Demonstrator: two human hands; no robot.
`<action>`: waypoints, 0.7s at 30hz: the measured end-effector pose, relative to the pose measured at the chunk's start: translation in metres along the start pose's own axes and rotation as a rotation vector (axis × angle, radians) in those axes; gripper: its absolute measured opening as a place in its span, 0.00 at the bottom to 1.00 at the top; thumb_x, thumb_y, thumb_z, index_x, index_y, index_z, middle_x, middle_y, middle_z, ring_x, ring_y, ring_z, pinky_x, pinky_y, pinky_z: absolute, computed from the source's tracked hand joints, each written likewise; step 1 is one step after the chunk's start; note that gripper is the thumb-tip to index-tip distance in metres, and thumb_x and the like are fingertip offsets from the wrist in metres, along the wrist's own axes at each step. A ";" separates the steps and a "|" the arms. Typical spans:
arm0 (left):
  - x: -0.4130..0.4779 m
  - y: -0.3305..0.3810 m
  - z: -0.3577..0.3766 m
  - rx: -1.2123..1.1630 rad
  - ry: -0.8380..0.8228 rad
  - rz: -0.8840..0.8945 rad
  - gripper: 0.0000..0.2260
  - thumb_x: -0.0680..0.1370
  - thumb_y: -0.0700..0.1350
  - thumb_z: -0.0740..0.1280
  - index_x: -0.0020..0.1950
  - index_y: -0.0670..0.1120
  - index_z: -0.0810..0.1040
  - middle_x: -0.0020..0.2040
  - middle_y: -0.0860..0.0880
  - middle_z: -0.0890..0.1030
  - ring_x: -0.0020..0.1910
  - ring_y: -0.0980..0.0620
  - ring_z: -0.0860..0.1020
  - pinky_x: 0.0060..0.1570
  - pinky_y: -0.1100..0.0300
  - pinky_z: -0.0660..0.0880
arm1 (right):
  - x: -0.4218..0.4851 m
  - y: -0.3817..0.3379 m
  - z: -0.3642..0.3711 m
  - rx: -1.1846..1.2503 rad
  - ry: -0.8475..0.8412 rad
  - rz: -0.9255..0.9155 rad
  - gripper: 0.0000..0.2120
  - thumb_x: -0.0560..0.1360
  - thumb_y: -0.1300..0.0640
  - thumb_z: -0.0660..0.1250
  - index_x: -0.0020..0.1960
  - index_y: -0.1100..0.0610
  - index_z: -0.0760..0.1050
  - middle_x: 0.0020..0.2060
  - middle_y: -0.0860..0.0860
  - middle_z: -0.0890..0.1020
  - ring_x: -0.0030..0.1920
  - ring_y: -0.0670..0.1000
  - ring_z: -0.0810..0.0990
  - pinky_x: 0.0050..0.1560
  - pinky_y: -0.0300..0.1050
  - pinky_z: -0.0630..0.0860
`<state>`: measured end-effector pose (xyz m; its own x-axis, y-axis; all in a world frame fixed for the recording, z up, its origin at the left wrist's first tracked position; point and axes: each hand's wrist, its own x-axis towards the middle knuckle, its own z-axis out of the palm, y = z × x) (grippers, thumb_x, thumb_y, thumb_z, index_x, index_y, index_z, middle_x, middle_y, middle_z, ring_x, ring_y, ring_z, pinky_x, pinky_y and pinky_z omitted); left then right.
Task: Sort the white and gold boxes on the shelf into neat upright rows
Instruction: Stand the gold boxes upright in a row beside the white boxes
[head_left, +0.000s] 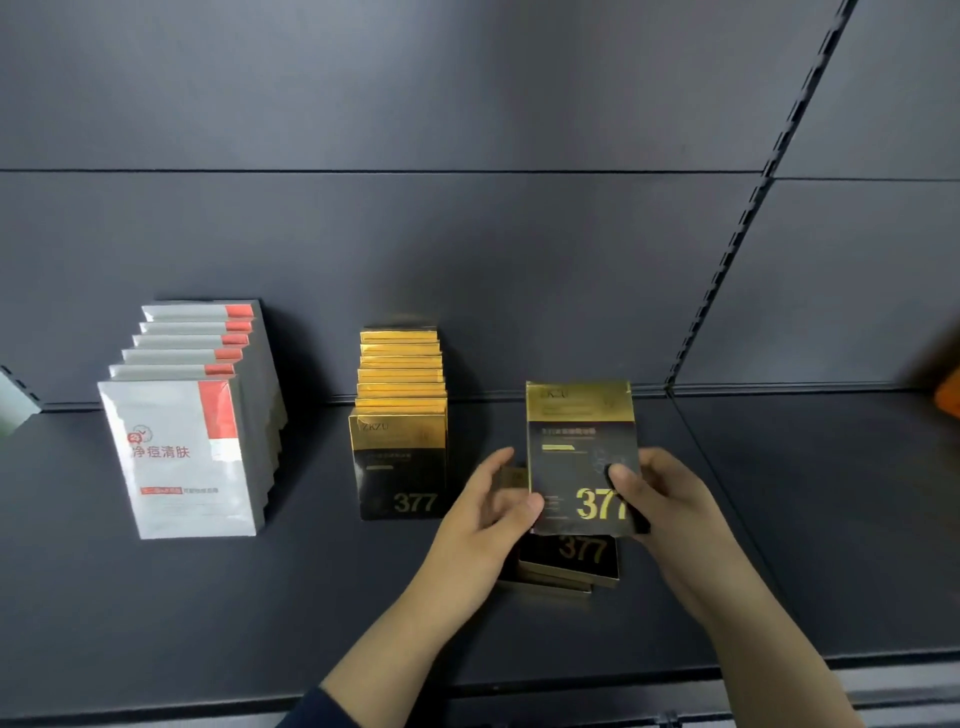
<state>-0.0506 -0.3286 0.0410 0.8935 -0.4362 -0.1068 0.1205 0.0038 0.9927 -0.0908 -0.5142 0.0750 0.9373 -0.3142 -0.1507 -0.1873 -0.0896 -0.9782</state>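
dark grey back panel (467, 104), slotted upright (748, 218)

A dark grey shelf (156, 597) backed by a matching panelled wall carries three groups of boxes. At the left stands an upright row of white boxes (192, 415) with red corner panels, one behind another and leaning slightly back; near the middle stands an upright row of gold boxes (401, 415), their black fronts marked "377" and their gold tops stepping back toward the wall. To the right of that row, near the front, a small flat stack of gold boxes (566, 564) lies face up on the shelf surface.
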 end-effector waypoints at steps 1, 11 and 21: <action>-0.003 0.004 0.001 -0.034 -0.005 0.031 0.23 0.74 0.52 0.70 0.68 0.52 0.70 0.50 0.51 0.86 0.56 0.54 0.82 0.60 0.57 0.74 | -0.004 -0.003 0.005 0.014 -0.023 -0.033 0.05 0.78 0.55 0.64 0.50 0.54 0.78 0.44 0.59 0.83 0.48 0.62 0.82 0.52 0.60 0.79; -0.033 0.003 -0.014 -0.014 0.152 0.140 0.12 0.71 0.55 0.70 0.52 0.53 0.82 0.45 0.30 0.81 0.48 0.39 0.83 0.54 0.50 0.80 | -0.019 -0.002 0.032 0.000 -0.173 -0.084 0.04 0.76 0.56 0.65 0.51 0.53 0.76 0.45 0.50 0.85 0.47 0.50 0.84 0.53 0.52 0.78; -0.070 -0.007 -0.079 0.206 0.427 0.016 0.05 0.78 0.42 0.66 0.51 0.51 0.80 0.44 0.53 0.86 0.44 0.58 0.83 0.46 0.67 0.75 | -0.020 0.016 0.026 -0.040 0.051 -0.063 0.03 0.78 0.60 0.63 0.46 0.56 0.76 0.43 0.54 0.82 0.44 0.54 0.81 0.47 0.50 0.78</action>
<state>-0.0797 -0.2275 0.0369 0.9977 -0.0283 -0.0616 0.0552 -0.1895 0.9803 -0.1045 -0.4844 0.0590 0.9315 -0.3548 -0.0801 -0.1406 -0.1481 -0.9789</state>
